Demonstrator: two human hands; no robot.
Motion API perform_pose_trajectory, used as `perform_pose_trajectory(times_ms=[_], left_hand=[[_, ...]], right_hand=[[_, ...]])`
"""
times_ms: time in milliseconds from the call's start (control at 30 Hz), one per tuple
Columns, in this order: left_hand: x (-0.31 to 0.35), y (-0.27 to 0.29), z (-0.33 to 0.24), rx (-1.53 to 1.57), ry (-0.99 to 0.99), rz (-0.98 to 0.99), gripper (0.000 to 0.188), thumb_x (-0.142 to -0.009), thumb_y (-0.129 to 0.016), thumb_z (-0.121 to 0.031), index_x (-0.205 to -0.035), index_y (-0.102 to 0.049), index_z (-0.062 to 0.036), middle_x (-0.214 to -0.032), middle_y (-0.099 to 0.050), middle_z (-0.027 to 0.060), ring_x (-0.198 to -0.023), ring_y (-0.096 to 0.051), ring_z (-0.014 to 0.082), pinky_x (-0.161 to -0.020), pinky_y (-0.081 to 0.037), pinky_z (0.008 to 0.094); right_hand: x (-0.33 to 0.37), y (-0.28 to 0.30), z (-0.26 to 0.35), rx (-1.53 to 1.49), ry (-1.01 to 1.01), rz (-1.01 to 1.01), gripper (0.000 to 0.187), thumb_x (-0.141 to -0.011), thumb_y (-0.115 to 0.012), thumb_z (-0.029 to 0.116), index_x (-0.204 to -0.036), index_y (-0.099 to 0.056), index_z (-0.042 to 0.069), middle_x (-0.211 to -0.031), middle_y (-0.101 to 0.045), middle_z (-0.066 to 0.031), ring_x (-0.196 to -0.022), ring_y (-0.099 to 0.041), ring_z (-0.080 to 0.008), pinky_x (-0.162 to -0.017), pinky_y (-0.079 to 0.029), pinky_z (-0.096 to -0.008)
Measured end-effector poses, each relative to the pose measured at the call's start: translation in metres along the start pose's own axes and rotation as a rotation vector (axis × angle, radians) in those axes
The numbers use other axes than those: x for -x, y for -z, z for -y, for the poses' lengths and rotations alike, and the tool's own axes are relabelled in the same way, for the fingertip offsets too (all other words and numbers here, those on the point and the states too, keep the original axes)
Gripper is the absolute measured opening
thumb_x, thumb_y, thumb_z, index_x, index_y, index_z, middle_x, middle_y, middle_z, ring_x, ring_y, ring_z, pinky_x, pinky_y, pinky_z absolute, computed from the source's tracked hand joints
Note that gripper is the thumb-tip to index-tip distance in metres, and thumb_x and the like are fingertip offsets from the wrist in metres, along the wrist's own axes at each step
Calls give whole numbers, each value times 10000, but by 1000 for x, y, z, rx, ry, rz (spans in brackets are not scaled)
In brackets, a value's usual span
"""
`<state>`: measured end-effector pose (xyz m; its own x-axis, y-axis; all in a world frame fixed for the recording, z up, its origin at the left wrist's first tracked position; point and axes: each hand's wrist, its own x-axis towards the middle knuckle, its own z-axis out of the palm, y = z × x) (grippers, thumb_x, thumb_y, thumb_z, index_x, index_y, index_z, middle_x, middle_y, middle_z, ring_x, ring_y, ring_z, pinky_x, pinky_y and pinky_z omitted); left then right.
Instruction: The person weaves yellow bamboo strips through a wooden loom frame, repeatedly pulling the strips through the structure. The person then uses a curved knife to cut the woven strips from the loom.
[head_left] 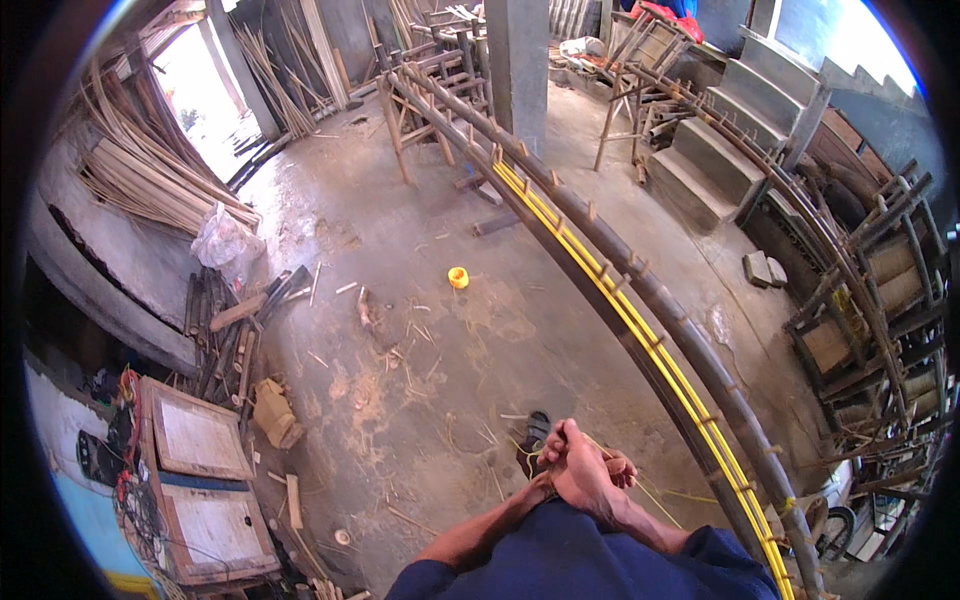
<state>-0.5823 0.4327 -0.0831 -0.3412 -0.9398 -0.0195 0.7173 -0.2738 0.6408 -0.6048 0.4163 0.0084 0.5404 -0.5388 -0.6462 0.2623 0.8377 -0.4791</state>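
Note:
In front of my dark blue shirt my two forearms cross at the wrists. My right hand [575,460] lies on top, its fingers closed in a pinch. Most of my left hand [622,470] is hidden beneath it; curled fingers show past the right wrist. A thin yellow cord [603,447] passes between the fingers of both hands and trails toward the right. Beside me a long rack of two dark poles [655,295] with short pegs runs away from me. Several bright yellow strands [625,308] stretch lengthwise along it.
A yellow roll [458,277] sits on the concrete floor among wood scraps. Framed panels [205,430], a torn cardboard piece [277,412] and wood offcuts [240,325] stand left. Behind are a concrete pillar [517,75] and steps [710,165]; chair frames [890,290] crowd the right.

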Motion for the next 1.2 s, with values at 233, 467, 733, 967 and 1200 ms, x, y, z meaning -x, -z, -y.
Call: perform_pose_trajectory(times_ms=[233, 467, 733, 967, 1200], left_hand=[[-31, 203, -140, -717, -475, -151, 312, -844, -620, -225, -1079, -628, -21, -875, -640, 40, -793, -608, 157, -697, -485, 270], [-62, 313, -343, -1210, -480, -658, 252, -936, -556, -228, -922, -658, 2, -810, -681, 97, -724, -635, 156, -654, -497, 311], [-122, 437, -491, -1376, -448, -796, 323, -935, -556, -317, -817, -646, -30, -653, -607, 106, -608, -587, 170, -569, -447, 343], [-189, 472, -573, -1758, -386, -837, 349, -895, -594, -351, -738, -592, -40, -698, -610, 159, -654, -601, 341, -575, -443, 408], [-176, 490, -561, -1770, -222, -631, 402, -859, -641, -411, -721, -611, -35, -698, -629, 171, -656, -621, 352, -570, -455, 423]], right_hand=[[-137, -96, 33, 273, -24, 210, 226, -1012, -408, 278, -962, -507, 82, -704, -420, 38, -630, -413, -97, -582, -386, -267], [-234, -175, 105, 620, 172, 345, 253, -1018, -402, 280, -981, -542, 72, -699, -401, 49, -630, -383, -68, -583, -378, -259], [-370, -287, 186, 1070, 739, 314, 318, -988, -412, 240, -1041, -626, 12, -684, -434, 17, -653, -432, -90, -566, -374, -266], [-505, -357, 259, 356, 434, 16, 352, -1001, -436, 234, -1326, -501, 117, -679, -358, 61, -563, -316, -39, -466, -298, -205], [-474, -308, 241, -337, 348, -161, 346, -992, -479, 238, -1314, -476, 113, -610, -286, 81, -504, -250, -50, -435, -217, -216]])
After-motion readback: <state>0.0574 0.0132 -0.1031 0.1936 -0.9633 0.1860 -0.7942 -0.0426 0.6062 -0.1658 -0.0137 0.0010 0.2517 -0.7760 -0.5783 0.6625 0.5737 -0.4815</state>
